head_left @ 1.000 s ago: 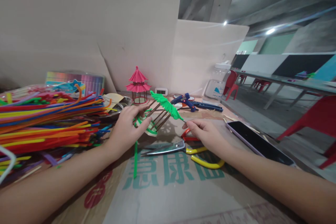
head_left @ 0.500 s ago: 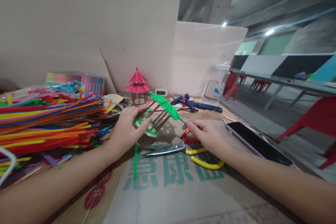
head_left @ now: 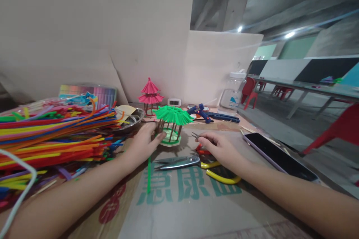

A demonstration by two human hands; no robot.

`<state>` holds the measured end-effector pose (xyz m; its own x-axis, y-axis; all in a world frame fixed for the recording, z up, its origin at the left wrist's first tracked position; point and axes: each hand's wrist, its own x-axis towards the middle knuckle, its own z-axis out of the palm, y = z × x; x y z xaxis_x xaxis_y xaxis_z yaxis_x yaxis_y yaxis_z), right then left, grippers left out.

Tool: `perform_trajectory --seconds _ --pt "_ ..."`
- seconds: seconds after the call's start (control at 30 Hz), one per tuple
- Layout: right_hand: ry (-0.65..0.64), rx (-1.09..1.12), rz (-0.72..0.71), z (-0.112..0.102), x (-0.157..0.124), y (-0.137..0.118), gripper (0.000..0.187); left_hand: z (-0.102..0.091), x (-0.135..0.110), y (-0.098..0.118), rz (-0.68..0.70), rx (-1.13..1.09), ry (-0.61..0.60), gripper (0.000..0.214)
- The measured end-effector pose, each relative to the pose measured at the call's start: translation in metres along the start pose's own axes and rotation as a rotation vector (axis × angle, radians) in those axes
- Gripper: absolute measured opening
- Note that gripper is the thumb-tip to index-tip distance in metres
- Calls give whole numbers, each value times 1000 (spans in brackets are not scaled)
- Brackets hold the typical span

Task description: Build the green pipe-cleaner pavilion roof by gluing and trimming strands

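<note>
A small pavilion model (head_left: 172, 116), with a green pipe-cleaner roof, brown posts and a round green-edged base, stands almost upright on the board. My left hand (head_left: 146, 138) is closed around its posts on the left side. Just right of the model, my right hand (head_left: 217, 143) pinches tweezers (head_left: 195, 135), whose pointed tips face the model without touching it. Large scissors (head_left: 179, 162) with yellow handles lie below, partly under my right hand. A red-handled tool (head_left: 202, 150) is mostly hidden by that hand. A green pipe cleaner (head_left: 149, 179) lies below my left hand.
Bundles of coloured pipe cleaners (head_left: 50, 130) cover the left side. A pink pavilion (head_left: 150, 95), a small digital clock (head_left: 174, 102), a blue glue gun (head_left: 200, 111) and a clear bottle (head_left: 231, 95) stand or lie behind. A phone (head_left: 276, 155) lies at right.
The green pavilion has gone from strongly tilted to nearly upright on the board. The tweezers have come away from its roof edge. The camera view has shifted slightly.
</note>
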<state>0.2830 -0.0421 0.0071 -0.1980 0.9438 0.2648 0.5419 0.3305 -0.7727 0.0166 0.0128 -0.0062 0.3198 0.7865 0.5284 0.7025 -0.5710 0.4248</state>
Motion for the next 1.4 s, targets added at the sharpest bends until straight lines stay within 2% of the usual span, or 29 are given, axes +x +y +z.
perform_trajectory --seconds 0.07,0.17,0.3,0.53,0.7,0.87,0.97,1.13,1.4 --pt "5 18 -3 1 -1 1 32 -1 -1 3 -45 22 -70 39" --pt "-10 59 -6 4 -2 2 30 -5 -4 9 -90 80 -98 40" --pt "-57 118 10 8 -3 3 27 -11 -4 16 -82 64 -70 34" --pt "-66 20 -65 7 -4 2 28 -9 -4 15 -47 149 -41 31" --pt "-30 -34 -142 6 -4 4 29 -3 -5 5 -11 70 -67 50" --pt "105 -98 -181 4 -7 5 22 -1 -6 6 -8 35 -48 48" --pt "168 -75 -211 2 -9 3 20 -2 -5 11 36 0 -44 40" --pt "175 -45 -213 0 -9 3 24 -2 -3 10 191 -73 -43 28" --pt "144 -95 -191 0 -7 5 27 -4 -4 10 198 -30 -27 26"
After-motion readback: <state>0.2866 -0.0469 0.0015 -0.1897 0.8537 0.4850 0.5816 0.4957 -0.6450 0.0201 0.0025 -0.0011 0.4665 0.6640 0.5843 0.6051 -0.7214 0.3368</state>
